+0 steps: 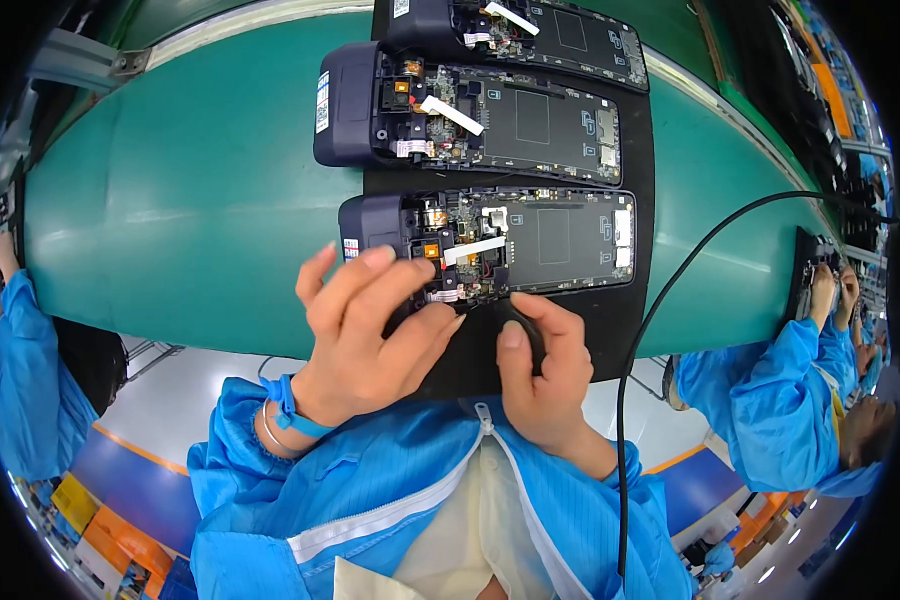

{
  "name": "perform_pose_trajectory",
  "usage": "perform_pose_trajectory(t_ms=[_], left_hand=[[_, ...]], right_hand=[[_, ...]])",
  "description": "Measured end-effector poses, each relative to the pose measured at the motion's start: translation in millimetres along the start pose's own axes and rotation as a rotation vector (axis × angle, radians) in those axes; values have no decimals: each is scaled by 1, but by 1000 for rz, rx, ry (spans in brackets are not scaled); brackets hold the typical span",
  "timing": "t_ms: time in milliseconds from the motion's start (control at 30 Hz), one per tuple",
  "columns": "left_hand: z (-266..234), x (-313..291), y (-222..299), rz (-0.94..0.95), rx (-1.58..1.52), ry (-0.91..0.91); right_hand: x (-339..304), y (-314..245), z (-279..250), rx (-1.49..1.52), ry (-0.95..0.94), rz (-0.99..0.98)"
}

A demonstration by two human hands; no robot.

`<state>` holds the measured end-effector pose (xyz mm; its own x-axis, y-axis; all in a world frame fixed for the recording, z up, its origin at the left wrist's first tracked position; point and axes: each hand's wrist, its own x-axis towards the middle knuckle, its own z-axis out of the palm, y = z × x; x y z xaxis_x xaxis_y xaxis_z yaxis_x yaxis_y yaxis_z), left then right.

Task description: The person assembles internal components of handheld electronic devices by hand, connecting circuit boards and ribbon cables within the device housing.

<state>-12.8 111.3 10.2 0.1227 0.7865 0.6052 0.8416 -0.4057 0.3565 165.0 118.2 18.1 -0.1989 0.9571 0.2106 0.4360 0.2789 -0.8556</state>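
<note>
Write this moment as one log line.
left hand: over nearest opened handheld terminal; right hand: seemingly holding dark object; beyond: two more opened terminals

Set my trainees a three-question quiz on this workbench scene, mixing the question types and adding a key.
1. Counting: how many opened devices are lined up on the black mat in front of the person?
2. True or false: the person wears the blue wristband on the right wrist.
3. Multiple choice: which device are the left hand and right hand closest to?
A) The one nearest the body
B) The middle one
C) The farthest one

Key:
1. Three; the farthest is cut off by the picture's top edge.
2. False; the blue wristband is on the left wrist.
3. A
</note>
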Motion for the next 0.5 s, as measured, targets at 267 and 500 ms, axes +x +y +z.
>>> perform_pose_trajectory(t_ms=[267, 500], left_hand=[[5, 1, -1, -43, -123, -18], [6, 2, 5, -104, -99, -11]], right_hand=[[9, -1, 15, -134, 1, -102], [7, -3, 16, -97, -6, -48]])
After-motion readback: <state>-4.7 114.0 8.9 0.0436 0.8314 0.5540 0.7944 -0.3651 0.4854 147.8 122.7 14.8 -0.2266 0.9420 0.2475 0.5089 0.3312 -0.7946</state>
